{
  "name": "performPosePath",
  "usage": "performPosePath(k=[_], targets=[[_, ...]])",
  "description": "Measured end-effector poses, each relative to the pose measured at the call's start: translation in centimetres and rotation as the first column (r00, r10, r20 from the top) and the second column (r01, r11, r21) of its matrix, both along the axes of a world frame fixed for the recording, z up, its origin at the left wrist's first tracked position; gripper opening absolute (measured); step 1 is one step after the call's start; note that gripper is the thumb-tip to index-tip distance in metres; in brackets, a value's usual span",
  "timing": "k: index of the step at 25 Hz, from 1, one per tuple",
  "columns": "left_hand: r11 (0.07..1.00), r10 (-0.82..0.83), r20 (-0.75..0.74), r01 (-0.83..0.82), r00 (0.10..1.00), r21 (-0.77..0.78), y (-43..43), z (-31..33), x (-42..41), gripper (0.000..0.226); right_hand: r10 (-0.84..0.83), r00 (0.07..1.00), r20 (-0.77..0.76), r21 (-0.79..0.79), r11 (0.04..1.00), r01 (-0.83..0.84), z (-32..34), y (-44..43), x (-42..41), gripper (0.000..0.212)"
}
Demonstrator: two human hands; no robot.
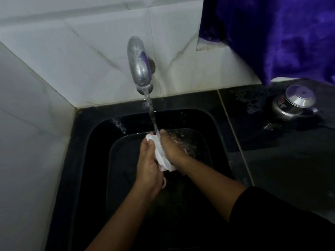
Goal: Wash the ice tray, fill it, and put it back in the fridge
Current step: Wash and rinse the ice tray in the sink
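A white ice tray point(160, 153) stands on edge between my two hands over the black sink point(87, 142). My left hand point(147, 163) grips its left side and my right hand point(171, 149) presses against its right side. Water runs from the chrome tap point(139, 66) in a stream onto the tray's top end and my right fingertips, and it splashes to the right. Most of the tray is hidden by my hands.
A steel lidded pot point(291, 104) sits on the wet dark counter point(282, 156) at the right. A purple cloth point(272, 33) hangs above it. White tiled walls close in the back and left. A white drain fitting point(164, 183) shows under my left wrist.
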State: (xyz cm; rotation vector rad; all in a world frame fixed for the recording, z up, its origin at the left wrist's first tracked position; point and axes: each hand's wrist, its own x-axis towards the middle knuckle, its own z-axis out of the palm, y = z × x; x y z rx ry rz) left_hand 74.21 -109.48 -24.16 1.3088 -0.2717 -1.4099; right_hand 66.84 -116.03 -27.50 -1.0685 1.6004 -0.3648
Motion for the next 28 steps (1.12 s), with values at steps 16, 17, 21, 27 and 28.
performPosePath(k=[16, 17, 21, 27, 28], targets=[[0.996, -0.082, 0.093, 0.085, 0.992, -0.025, 0.7, -0.8, -0.2, 0.042, 0.013, 0.982, -0.189, 0.052, 0.999, -0.003, -2.6, -2.1, -1.9, 0.089], [0.998, -0.066, 0.082, 0.067, 0.994, -0.011, 0.8, -0.7, -0.1, 0.043, 0.037, 0.969, -0.244, 0.055, 0.998, -0.025, -2.4, -1.2, -1.4, 0.101], [0.998, 0.039, 0.051, -0.036, 0.998, -0.048, -0.1, -0.9, 1.7, 0.04, 0.348, 0.932, -0.102, -0.104, 0.928, -0.357, -1.7, 2.6, 1.6, 0.082], [0.995, 0.008, 0.093, 0.001, 0.996, -0.097, 0.7, -0.2, 0.9, 0.041, 0.249, 0.944, -0.217, 0.013, 0.968, -0.252, -1.3, -0.6, 0.2, 0.09], [0.993, 0.039, 0.105, -0.027, 0.994, -0.113, 0.4, -0.3, 1.5, 0.041, 0.383, 0.902, -0.202, -0.014, 0.919, -0.393, -0.7, 0.8, 1.4, 0.078]])
